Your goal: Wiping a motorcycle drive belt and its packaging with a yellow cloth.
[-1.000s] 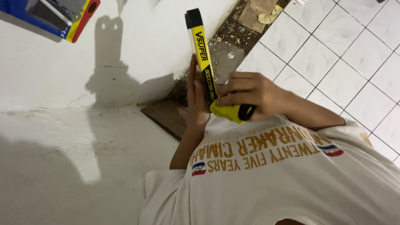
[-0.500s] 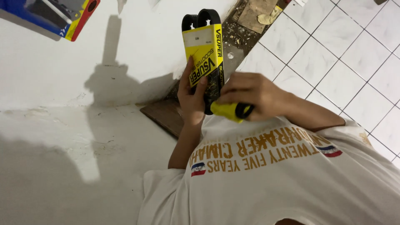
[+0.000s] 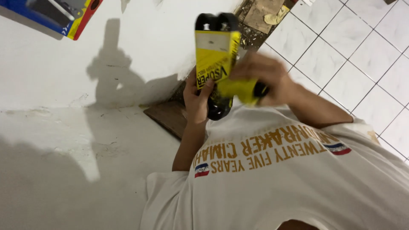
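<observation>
1. The left hand [image 3: 197,102] is wrapped around the lower part of a black looped rubber belt in a yellow cardboard sleeve [image 3: 215,57]. The thumb lies across the front of the sleeve and the fingers are curled behind it, so this hand is closed on the belt.
2. The right hand [image 3: 260,76] is blurred. Its fingers are bent around a yellow piece of the sleeve with a black end showing [image 3: 243,88], just beside the belt's lower half; how firmly it grips cannot be told through the blur.
3. The belt in its sleeve stands roughly upright in front of the person's chest, held in the air between the two hands. Its two black rounded loops stick out above the sleeve's top edge, and more black rubber curves out below the left hand.
4. The person wears a white T-shirt with gold lettering and small striped flag marks [image 3: 272,179], which fills the lower right of the view.
5. Behind the belt is a white painted wall [image 3: 128,51] carrying the dark shadow of the hands.
6. A dark brown flat board [image 3: 166,119] lies on the floor below the left hand, at the foot of the wall.
7. To the right lies a floor of white square tiles [image 3: 353,51]; a strip of broken, dirty flooring with scraps [image 3: 260,21] runs along the wall.
8. A blue, yellow and red box [image 3: 55,17] shows at the upper left corner.
</observation>
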